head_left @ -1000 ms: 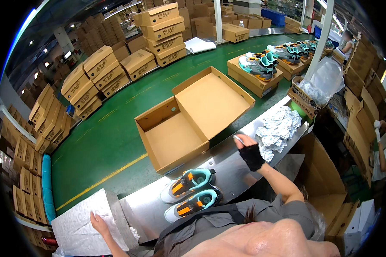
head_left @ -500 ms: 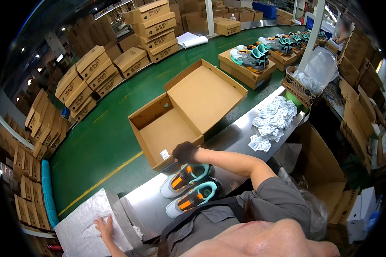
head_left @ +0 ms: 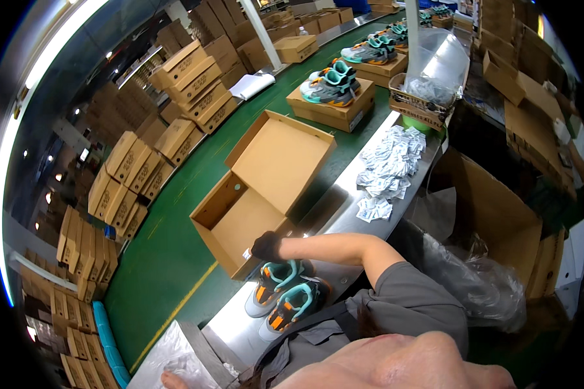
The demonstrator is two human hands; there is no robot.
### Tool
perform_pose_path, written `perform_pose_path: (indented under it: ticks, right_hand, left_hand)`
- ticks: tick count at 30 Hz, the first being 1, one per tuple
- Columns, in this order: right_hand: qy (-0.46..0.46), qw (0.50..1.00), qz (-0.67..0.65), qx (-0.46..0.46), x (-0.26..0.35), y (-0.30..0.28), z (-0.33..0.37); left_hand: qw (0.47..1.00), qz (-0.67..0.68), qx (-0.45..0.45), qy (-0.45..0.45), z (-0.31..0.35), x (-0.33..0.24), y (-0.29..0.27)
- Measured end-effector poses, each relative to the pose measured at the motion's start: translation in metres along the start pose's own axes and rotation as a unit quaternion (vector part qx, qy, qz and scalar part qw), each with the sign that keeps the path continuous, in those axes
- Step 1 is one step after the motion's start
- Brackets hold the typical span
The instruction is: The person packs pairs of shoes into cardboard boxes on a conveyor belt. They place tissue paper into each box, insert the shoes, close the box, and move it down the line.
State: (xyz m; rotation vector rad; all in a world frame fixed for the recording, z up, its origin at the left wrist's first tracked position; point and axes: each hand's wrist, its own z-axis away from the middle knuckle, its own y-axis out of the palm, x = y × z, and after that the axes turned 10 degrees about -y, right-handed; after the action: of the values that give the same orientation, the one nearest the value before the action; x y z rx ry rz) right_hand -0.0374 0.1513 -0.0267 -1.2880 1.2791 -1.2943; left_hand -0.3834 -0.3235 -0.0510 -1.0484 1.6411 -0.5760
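Observation:
My right hand, in a dark glove, is closed at the near wall of an open brown shoebox. The fingertips are partly hidden, but they appear to grip the wall's edge. A small white packet or label shows beside them at the box's near corner. Just below this hand, a pair of grey shoes with teal collars and orange parts stands on the metal bench. At the lower edge only a little of my left hand shows, a finger stretched out over white tissue paper.
White sachets lie heaped on the metal bench to the right. Beyond the green conveyor are stacked shoeboxes. More shoes stand on boxes farther along. A carton of clear plastic sits at the bench's end.
The view has turned and shifted, so the left hand is now mostly cut off at the lower edge. My right hand stays at the shoebox's near wall.

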Motion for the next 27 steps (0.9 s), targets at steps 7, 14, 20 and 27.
perform_pose_path:
  ticks: [7, 14, 20, 27]
  right_hand:
    - [0.0, 0.996, -0.067, -0.054, -0.014, 0.022, -0.011]
    - [-0.221, 0.857, -0.317, -0.341, 0.033, -0.043, -0.023]
    - [-0.027, 0.682, -0.673, -0.285, 0.033, -0.145, 0.001]
    - [0.208, 0.712, -0.411, -0.53, -0.127, -0.087, -0.026]
  left_hand:
    - [0.954, 0.29, -0.008, 0.08, -0.03, -0.143, -0.109]
    - [0.872, 0.407, 0.184, 0.201, 0.07, -0.323, -0.134]
    - [0.687, 0.509, 0.464, 0.231, 0.171, -0.463, -0.063]
    - [0.803, 0.188, 0.256, 0.503, 0.179, -0.44, 0.021]
